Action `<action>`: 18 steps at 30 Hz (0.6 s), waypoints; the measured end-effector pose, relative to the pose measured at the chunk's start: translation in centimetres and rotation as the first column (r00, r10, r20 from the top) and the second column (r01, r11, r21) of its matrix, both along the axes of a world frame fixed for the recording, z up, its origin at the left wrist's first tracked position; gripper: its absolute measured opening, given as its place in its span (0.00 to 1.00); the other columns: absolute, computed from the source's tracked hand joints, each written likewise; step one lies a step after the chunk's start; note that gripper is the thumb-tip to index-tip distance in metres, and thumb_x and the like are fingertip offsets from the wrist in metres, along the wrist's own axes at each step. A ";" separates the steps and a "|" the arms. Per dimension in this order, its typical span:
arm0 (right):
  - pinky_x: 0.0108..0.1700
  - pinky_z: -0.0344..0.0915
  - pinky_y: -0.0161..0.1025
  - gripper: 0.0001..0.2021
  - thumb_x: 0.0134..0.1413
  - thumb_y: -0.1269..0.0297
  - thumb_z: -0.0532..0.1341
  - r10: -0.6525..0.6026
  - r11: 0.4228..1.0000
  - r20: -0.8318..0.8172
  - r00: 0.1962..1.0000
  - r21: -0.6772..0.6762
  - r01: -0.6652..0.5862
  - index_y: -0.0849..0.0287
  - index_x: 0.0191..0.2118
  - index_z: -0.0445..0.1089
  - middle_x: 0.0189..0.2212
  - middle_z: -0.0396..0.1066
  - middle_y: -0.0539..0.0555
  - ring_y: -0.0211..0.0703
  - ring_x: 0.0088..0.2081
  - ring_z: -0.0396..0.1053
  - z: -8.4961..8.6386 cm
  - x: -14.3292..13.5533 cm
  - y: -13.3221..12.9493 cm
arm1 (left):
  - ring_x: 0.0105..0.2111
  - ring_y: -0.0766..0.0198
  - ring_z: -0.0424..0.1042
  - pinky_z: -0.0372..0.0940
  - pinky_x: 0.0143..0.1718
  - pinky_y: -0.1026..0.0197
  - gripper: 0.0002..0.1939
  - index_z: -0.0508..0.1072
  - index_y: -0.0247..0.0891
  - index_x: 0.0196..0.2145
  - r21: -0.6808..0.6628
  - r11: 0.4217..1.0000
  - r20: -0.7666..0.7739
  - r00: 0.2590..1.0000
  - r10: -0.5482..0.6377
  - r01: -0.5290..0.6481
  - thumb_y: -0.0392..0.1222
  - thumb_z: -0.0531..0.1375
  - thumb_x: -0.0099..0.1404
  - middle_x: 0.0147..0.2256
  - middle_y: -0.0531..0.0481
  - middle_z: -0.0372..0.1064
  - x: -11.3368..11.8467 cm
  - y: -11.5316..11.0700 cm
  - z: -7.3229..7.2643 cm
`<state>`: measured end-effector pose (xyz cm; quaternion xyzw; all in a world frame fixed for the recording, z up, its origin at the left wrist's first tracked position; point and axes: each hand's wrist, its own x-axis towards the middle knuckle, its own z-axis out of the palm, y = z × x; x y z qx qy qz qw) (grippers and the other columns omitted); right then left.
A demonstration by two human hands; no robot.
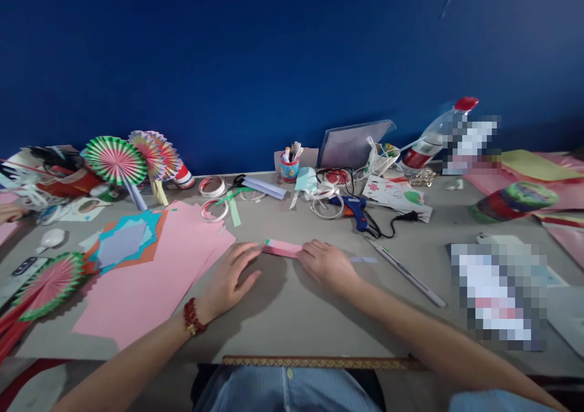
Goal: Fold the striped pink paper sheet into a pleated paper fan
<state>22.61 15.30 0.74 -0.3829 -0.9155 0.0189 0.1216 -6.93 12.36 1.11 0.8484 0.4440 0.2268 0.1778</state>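
A narrow folded strip of pink paper (281, 249), greenish-white at its left end, lies on the table in front of me. My right hand (326, 265) is closed over the strip's right end, pressing it to the table; its fingertips are partly hidden. My left hand (232, 278), with a dark red bead bracelet at the wrist, is open, thumb and fingers apart. Its fingertips come close to the strip's left end; whether they touch I cannot tell. Just right of my right hand lie a pale paper strip (364, 260) and a slim grey craft knife (408, 273).
Pink sheets (150, 278) spread out to the left, near pleated paper fans (116, 160). Tape rolls (212, 187), a blue glue gun (357, 211) with its cord, and a pen cup (289, 168) stand behind. A bottle (422, 150) leans back right. Another person's hand (13, 212) is far left.
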 end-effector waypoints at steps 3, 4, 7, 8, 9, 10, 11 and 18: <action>0.38 0.65 0.37 0.09 0.66 0.69 0.56 -0.099 0.988 -0.256 0.962 -0.142 0.064 0.58 0.38 0.74 0.35 0.75 0.56 0.45 0.38 0.72 0.6 0.3 0.1 | 0.47 0.58 0.75 0.71 0.49 0.55 0.17 0.73 0.41 0.52 -0.344 0.937 0.247 0.957 0.150 -0.058 0.49 0.48 0.77 0.49 0.43 0.74 1.2 -0.9 0.4; 0.39 0.65 0.36 0.10 0.67 0.68 0.56 -0.129 0.980 -0.337 0.933 -0.188 0.067 0.57 0.38 0.75 0.35 0.75 0.55 0.44 0.38 0.72 0.8 0.1 -0.1 | 0.44 0.59 0.76 0.73 0.44 0.57 0.19 0.71 0.40 0.54 -0.451 0.892 0.310 0.935 0.170 -0.013 0.49 0.47 0.77 0.50 0.43 0.75 1.9 -1.1 0.6; 0.42 0.68 0.38 0.10 0.68 0.66 0.54 -0.097 0.981 -0.472 0.876 -0.195 0.004 0.57 0.42 0.74 0.39 0.76 0.56 0.44 0.41 0.73 1.5 -1.1 -1.2 | 0.47 0.57 0.75 0.72 0.43 0.58 0.22 0.66 0.40 0.60 -0.503 0.859 0.445 0.880 0.165 0.093 0.52 0.52 0.75 0.53 0.42 0.73 4.5 -1.1 1.4; 0.44 0.69 0.39 0.10 0.68 0.66 0.54 -0.043 0.987 -0.483 0.875 -0.154 -0.036 0.57 0.44 0.73 0.41 0.76 0.58 0.45 0.42 0.73 1.6 -1.6 -1.6 | 0.44 0.58 0.75 0.72 0.42 0.59 0.21 0.68 0.39 0.57 -0.486 0.869 0.446 0.881 0.156 0.092 0.53 0.53 0.74 0.49 0.43 0.75 5.3 -0.9 1.8; 0.45 0.70 0.41 0.10 0.67 0.67 0.54 0.003 0.990 -0.469 0.883 -0.123 -0.068 0.58 0.46 0.73 0.43 0.76 0.59 0.47 0.44 0.73 1.6 -2.1 -2.0 | 0.41 0.58 0.75 0.71 0.41 0.60 0.19 0.71 0.38 0.53 -0.463 0.883 0.432 0.888 0.158 0.069 0.53 0.53 0.74 0.44 0.44 0.76 6.0 -0.7 2.2; 0.45 0.70 0.42 0.10 0.66 0.67 0.54 0.037 0.993 -0.452 0.891 -0.085 -0.085 0.59 0.45 0.73 0.43 0.76 0.60 0.47 0.44 0.73 1.6 -2.4 -2.4 | 0.39 0.60 0.75 0.70 0.40 0.61 0.18 0.73 0.37 0.49 -0.428 0.903 0.413 0.897 0.156 0.040 0.52 0.53 0.75 0.40 0.46 0.76 6.6 -0.4 2.5; 0.45 0.71 0.42 0.10 0.66 0.67 0.54 0.072 0.994 -0.436 0.897 -0.042 -0.101 0.60 0.45 0.73 0.43 0.76 0.60 0.48 0.44 0.73 1.7 -2.6 -2.7 | 0.37 0.61 0.74 0.69 0.40 0.62 0.17 0.73 0.36 0.45 -0.384 0.923 0.383 0.915 0.129 0.030 0.51 0.51 0.75 0.37 0.47 0.76 6.9 -0.2 2.8; 0.52 0.66 0.45 0.15 0.64 0.71 0.60 0.082 0.926 -0.364 0.928 0.372 0.064 0.55 0.55 0.71 0.47 0.76 0.57 0.49 0.49 0.70 4.1 -0.3 -2.5 | 0.33 0.59 0.72 0.65 0.36 0.60 0.11 0.69 0.37 0.46 0.072 0.995 -0.067 0.996 -0.057 0.062 0.39 0.48 0.76 0.34 0.46 0.73 6.2 1.1 2.8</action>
